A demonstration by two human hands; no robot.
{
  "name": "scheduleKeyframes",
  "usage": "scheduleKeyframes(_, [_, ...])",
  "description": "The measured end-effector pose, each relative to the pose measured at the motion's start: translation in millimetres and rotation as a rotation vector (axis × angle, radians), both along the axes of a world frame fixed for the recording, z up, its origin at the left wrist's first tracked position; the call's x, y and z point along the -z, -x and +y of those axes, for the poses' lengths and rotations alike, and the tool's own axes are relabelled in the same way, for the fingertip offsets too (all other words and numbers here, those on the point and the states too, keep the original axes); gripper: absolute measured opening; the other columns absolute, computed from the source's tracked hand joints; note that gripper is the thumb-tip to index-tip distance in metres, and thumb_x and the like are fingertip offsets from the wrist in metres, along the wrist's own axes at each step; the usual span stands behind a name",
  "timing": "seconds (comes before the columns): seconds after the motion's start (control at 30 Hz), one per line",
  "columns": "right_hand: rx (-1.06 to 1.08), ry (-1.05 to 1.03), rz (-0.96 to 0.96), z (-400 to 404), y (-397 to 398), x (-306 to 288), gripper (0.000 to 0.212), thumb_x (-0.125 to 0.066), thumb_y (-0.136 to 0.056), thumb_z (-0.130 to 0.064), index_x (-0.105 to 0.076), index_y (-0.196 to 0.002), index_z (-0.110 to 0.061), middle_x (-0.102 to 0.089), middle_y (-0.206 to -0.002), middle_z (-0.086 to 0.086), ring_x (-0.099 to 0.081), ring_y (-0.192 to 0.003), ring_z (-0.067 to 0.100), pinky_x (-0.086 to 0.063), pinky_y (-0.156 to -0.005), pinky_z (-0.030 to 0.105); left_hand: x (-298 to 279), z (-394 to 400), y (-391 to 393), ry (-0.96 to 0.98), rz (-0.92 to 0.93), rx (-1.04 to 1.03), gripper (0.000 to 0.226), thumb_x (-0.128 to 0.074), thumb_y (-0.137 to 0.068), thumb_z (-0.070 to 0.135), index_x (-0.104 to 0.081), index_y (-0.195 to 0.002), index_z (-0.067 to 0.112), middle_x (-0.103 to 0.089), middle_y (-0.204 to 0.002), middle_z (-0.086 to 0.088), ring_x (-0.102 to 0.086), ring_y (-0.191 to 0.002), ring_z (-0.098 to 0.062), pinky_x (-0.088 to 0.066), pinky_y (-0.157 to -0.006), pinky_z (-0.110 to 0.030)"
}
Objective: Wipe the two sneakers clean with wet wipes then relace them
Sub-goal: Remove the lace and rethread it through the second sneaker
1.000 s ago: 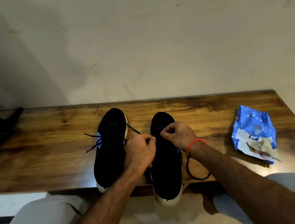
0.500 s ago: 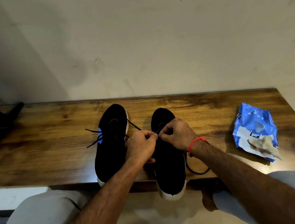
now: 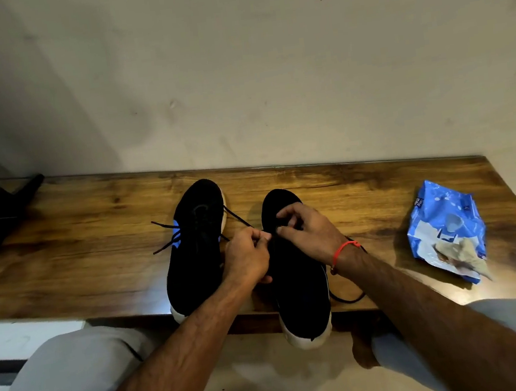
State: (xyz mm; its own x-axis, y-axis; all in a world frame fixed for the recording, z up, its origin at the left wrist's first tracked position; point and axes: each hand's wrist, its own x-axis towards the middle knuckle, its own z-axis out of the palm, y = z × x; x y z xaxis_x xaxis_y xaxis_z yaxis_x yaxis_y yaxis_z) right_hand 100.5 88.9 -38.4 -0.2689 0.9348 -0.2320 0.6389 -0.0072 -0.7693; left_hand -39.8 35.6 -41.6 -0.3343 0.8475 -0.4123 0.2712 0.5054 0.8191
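Your wooden desk (image 3: 78, 250) meets a pale wall (image 3: 234, 68); right of frame, a blue wipes pack (image 3: 442, 228) holds a soiled wipe (image 3: 458, 252). At centre, your left hand (image 3: 246, 257) and right hand (image 3: 310, 231) pinch a lace (image 3: 344, 297) over the right sneaker (image 3: 295, 275); the left sneaker (image 3: 194, 245) lies beside it.

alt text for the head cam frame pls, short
Seen from above, a person's left hand and right hand pinch a black lace over the right sneaker of a black pair on a wooden table. The left sneaker lies beside it; a blue wet wipes pack lies at right.
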Motion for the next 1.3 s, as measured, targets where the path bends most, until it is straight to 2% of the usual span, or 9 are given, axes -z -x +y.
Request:
scheduleKeyframes(0.23, [-0.211, -0.051, -0.366, -9.2, -1.4, -14.2, 0.040, -0.048, -0.087, -0.066, -0.052, -0.125, -0.053, -0.038, -0.131, -0.006, -0.029, -0.126, 0.023, -0.026, -0.101, 0.049, -28.8, 11.4, 17.7, -0.152, 0.061, -0.043, 0.013, -0.046, -0.108, 0.023, -0.058, -0.108, 0.018, -0.064, -0.100, -0.003, -0.067, -0.074, -0.014, -0.060, -0.058, -0.033])
scheduleKeyframes(0.33, [-0.177, -0.051, -0.368, -9.0, -1.3, -15.3, 0.039, -0.049, -0.088, -0.063, -0.053, -0.125, -0.052, -0.041, -0.133, -0.005, -0.031, -0.128, 0.024, -0.028, -0.102, 0.051, -52.4, 23.7, 32.4, -0.385, -0.283, -0.373, 0.019, -0.038, -0.111, 0.027, -0.053, -0.113, 0.016, -0.068, -0.101, -0.003, -0.072, -0.083, -0.015, -0.061, -0.073, -0.036])
scheduleKeyframes(0.43, [-0.153, -0.061, -0.368, -9.3, -1.3, -16.4, 0.038, -0.050, -0.088, -0.063, -0.054, -0.124, -0.051, -0.042, -0.133, -0.004, -0.032, -0.129, 0.024, -0.028, -0.104, 0.053, -66.2, 29.0, 46.4, -0.517, -0.575, -0.540, 0.016, -0.041, -0.110, 0.026, -0.052, -0.111, 0.014, -0.061, -0.082, 0.001, -0.060, -0.057, -0.009, -0.056, -0.053, -0.028])
scheduleKeyframes(0.63, [-0.141, -0.064, -0.401, -8.3, 1.0, -16.4, 0.042, -0.050, -0.087, -0.064, -0.054, -0.126, -0.048, -0.044, -0.134, -0.003, -0.033, -0.130, 0.024, -0.027, -0.101, 0.050, -29.0, 11.9, 27.4, -0.233, 0.393, 0.393, 0.026, -0.050, -0.104, 0.043, -0.065, -0.106, 0.022, -0.064, -0.092, 0.005, -0.063, -0.084, -0.011, -0.053, -0.070, -0.029])
scheduleKeyframes(0.77, [-0.167, -0.079, -0.424, -7.8, 0.1, -14.0, 0.044, -0.049, -0.086, -0.067, -0.053, -0.126, -0.049, -0.043, -0.135, -0.005, -0.033, -0.131, 0.022, -0.028, -0.103, 0.053, -11.4, 13.1, 27.9, -0.087, 0.627, 0.521, 0.022, -0.059, -0.101, 0.039, -0.068, -0.090, 0.023, -0.063, -0.086, 0.001, -0.064, -0.080, -0.016, -0.058, -0.073, -0.038])
scheduleKeyframes(0.87, [-0.188, -0.084, -0.432, -7.9, -1.1, -13.3, 0.044, -0.049, -0.087, -0.067, -0.052, -0.127, -0.050, -0.042, -0.139, -0.007, -0.032, -0.133, 0.021, -0.028, -0.103, 0.054, -24.7, 17.8, 31.8, -0.051, 0.460, 0.406, 0.019, -0.058, -0.102, 0.034, -0.064, -0.087, 0.026, -0.066, -0.091, 0.001, -0.061, -0.078, -0.009, -0.055, -0.069, -0.029])
scheduleKeyframes(1.03, [-0.202, -0.074, -0.436, -7.2, -3.2, -14.0, 0.044, -0.050, -0.088, -0.064, -0.052, -0.129, -0.048, -0.039, -0.143, -0.007, -0.030, -0.135, 0.022, -0.027, -0.104, 0.054, -67.1, 28.3, 42.6, -0.641, -0.332, -0.465, 0.030, -0.035, -0.111, 0.037, -0.058, -0.098, 0.021, -0.069, -0.080, 0.006, -0.069, -0.084, -0.013, -0.055, -0.082, -0.036])
scheduleKeyframes(1.13, [-0.207, -0.072, -0.433, -7.7, -3.1, -13.3, 0.044, -0.049, -0.088, -0.064, -0.052, -0.129, -0.048, -0.038, -0.144, -0.007, -0.029, -0.136, 0.022, -0.026, -0.105, 0.055, -75.3, 26.4, 50.5, -0.586, -0.703, -0.512, 0.028, -0.037, -0.110, 0.038, -0.051, -0.097, 0.017, -0.045, -0.062, 0.005, -0.053, -0.055, -0.014, -0.058, -0.056, -0.035])
scheduleKeyframes(1.3, [-0.231, -0.079, -0.480, -8.8, -2.5, -13.0, 0.057, -0.045, -0.083, -0.076, -0.050, -0.132, -0.048, -0.037, -0.146, -0.006, -0.030, -0.135, 0.024, -0.027, -0.102, 0.056, -53.0, 18.1, 40.1, -0.316, 0.331, 0.150, 0.028, -0.049, -0.104, 0.049, -0.055, -0.102, 0.022, -0.059, -0.082, 0.004, -0.056, -0.066, -0.010, -0.041, -0.053, -0.022])
